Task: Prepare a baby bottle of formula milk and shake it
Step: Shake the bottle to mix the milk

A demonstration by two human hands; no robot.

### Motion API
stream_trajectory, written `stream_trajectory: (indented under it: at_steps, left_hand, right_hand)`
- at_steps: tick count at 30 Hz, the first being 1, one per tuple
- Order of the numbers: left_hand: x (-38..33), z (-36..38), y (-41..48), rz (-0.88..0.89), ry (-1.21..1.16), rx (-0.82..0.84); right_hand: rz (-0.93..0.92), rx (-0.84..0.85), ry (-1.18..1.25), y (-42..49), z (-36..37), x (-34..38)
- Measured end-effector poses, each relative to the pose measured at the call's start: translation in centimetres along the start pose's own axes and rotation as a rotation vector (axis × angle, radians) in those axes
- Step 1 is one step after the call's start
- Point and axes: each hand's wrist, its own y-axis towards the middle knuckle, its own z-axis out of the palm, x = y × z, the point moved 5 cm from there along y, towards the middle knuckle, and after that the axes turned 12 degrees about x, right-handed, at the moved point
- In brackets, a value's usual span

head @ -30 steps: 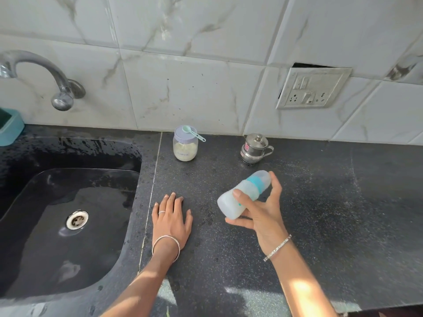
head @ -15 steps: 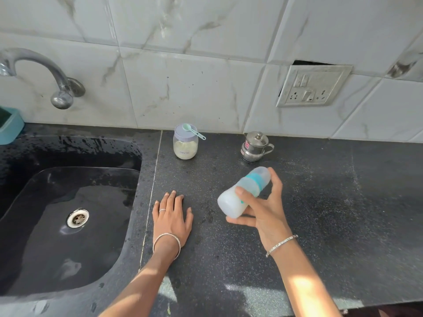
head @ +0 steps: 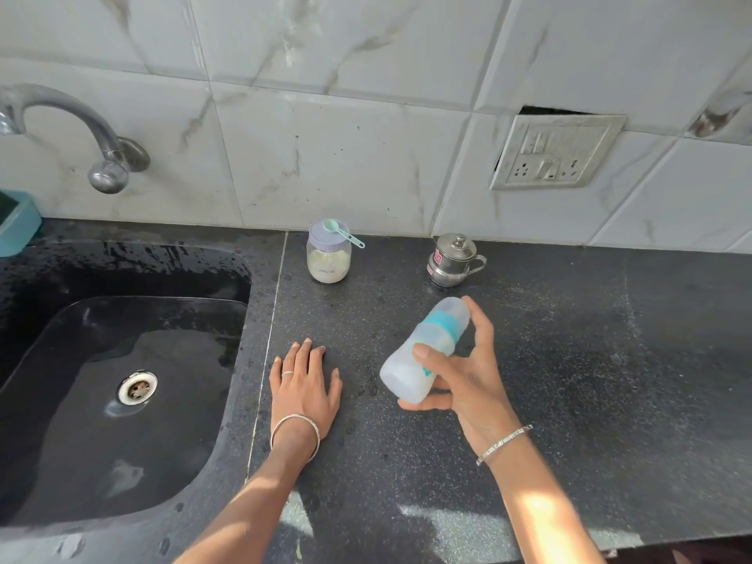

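My right hand (head: 468,376) grips a translucent baby bottle (head: 423,352) with a teal collar and a clear cap. The bottle is tilted, its cap pointing up and to the right, held above the black counter (head: 569,400). White milk shows inside its lower part. My left hand (head: 303,384) lies flat on the counter, fingers spread, left of the bottle. At the back stands a formula jar (head: 329,258) with a lilac lid, and a green scoop (head: 339,230) rests on that lid.
A small lidded steel pot (head: 451,260) stands by the wall right of the jar. A black sink (head: 114,380) with a drain fills the left side, under a metal tap (head: 101,156). A teal container (head: 16,230) sits at the far left. A wall socket (head: 557,152) is on the tiles.
The bottle has shifted slightly in my right hand, staying tilted above the counter. My left hand stays flat in place.
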Motion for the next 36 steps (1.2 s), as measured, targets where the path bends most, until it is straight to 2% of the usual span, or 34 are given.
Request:
stream_trajectory:
  at_steps: [4, 7, 12, 16, 20, 25, 30, 34, 36]
  left_hand:
    - [0.0, 0.1, 0.0, 0.001, -0.004, -0.005]
    - [0.0, 0.1, 0.1, 0.0, -0.004, -0.001]
    - [0.0, 0.1, 0.0, -0.002, -0.004, -0.002]
    - [0.1, 0.0, 0.0, 0.008, -0.01, -0.026]
    - [0.0, -0.1, -0.1, 0.008, -0.01, -0.025]
    - [0.1, 0.1, 0.0, -0.003, -0.01, 0.002]
    - [0.0, 0.1, 0.0, 0.002, -0.003, 0.002]
    - [0.1, 0.1, 0.0, -0.002, -0.007, 0.001]
    - [0.0, 0.1, 0.1, 0.002, -0.01, -0.002]
  right_hand:
    - [-0.062, -0.106, 0.056, 0.1, -0.4, 0.2]
    - [0.002, -0.034, 0.0, -0.1, -0.1, 0.0]
    - [-0.028, -0.099, 0.038, -0.1, -0.6, 0.4]
    - [0.019, -0.02, -0.031, -0.1, -0.4, 0.3]
    - [-0.062, -0.137, 0.038, 0.0, -1.0, 0.4]
    - [0.066, -0.003, -0.024, 0.0, -0.4, 0.0]
    - [-0.027, -0.136, 0.024, 0.1, -1.2, 0.7]
    - [0.082, 0.002, -0.048, 0.0, -0.9, 0.4]
    - [0.046, -0.056, -0.033, 0.0, -1.1, 0.7]
